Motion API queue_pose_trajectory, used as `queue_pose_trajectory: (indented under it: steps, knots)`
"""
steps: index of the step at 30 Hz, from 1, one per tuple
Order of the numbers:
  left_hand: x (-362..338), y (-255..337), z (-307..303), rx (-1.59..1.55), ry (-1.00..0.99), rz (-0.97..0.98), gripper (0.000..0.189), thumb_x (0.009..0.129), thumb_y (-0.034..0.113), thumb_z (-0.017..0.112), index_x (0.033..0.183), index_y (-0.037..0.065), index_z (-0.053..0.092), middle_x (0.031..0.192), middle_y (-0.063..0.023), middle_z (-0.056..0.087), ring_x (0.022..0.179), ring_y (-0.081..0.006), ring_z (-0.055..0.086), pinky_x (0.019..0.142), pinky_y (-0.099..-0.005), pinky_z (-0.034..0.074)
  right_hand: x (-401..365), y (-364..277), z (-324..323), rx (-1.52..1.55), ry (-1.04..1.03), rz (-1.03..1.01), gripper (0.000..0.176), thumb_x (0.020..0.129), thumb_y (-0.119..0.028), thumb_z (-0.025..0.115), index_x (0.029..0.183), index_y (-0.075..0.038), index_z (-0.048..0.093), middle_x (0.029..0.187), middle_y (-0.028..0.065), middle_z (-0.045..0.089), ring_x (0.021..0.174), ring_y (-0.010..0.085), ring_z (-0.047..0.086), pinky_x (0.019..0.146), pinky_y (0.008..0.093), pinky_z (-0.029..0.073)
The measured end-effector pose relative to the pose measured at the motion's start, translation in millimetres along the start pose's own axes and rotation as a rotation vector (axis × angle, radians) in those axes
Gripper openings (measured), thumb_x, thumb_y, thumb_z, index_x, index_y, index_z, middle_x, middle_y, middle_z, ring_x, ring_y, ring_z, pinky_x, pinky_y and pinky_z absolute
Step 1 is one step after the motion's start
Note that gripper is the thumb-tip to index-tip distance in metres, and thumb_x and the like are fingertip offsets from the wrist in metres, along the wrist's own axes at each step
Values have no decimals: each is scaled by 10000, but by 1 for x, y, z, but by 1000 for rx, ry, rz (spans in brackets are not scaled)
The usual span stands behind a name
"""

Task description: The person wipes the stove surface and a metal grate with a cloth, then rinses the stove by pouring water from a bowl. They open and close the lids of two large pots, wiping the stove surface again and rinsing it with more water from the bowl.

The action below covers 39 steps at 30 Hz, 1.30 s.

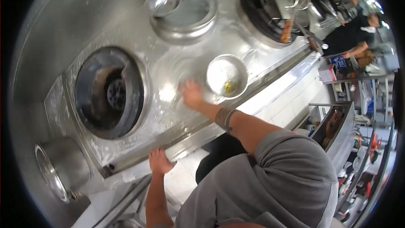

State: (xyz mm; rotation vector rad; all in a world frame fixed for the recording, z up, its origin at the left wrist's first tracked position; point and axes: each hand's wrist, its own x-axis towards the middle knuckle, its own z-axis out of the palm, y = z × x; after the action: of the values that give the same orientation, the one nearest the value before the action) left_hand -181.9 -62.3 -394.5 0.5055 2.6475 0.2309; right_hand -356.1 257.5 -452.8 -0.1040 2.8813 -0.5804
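Observation:
My right hand (192,95) is on the wet steel cooktop (166,120), between the left burner and a round metal bowl (227,77) with a little yellow-green matter in it. Motion blurs its fingers, so I cannot make out whether anything is under them. Lower down, my left hand (159,161) rests on the cooktop's front edge, thumb apart from the fingers, holding nothing. The left burner (110,93) is a black ring with its inside exposed.
Behind stands a water-filled basin (183,25) with a small bowl (162,3) at its rim. Pans and strainers sit on the right burner (265,12). A steel pot (69,164) is at lower left. A person (348,36) in black stands at the upper right, near shelves.

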Motion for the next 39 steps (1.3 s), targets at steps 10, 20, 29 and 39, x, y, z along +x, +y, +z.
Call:
queue_pose_trajectory:
  steps: [10,20,29,39]
  knots:
    - [-20,24,23,40,337,45,912,563,745,816,1049,14,566,1088,-164,575,1110,-372,503,1021,-508,347,-128,50,-132,428,735,-89,271,845,-29,657,1101,-11,570,1020,236,583,1024,471,582,905,509,492]
    - [47,151,57,-18,590,-30,570,868,575,667,968,14,665,1023,-204,640,1050,-396,569,960,-535,385,-156,114,-144,416,703,41,314,919,-159,692,1180,-26,579,1141,268,609,1061,465,599,907,497,499]
    - [109,241,37,-20,493,-164,409,988,389,552,822,58,726,885,-140,694,932,-342,628,881,-500,430,-55,173,-106,-219,-162,59,391,902,-162,545,1275,-70,613,1218,229,653,1180,403,610,998,497,500]
    - [116,236,36,-59,429,-199,351,973,371,577,836,69,691,863,-111,652,891,-322,598,847,-478,429,-60,258,-194,345,607,-18,374,907,-136,697,1278,-86,683,1297,208,651,1124,403,651,946,447,545]
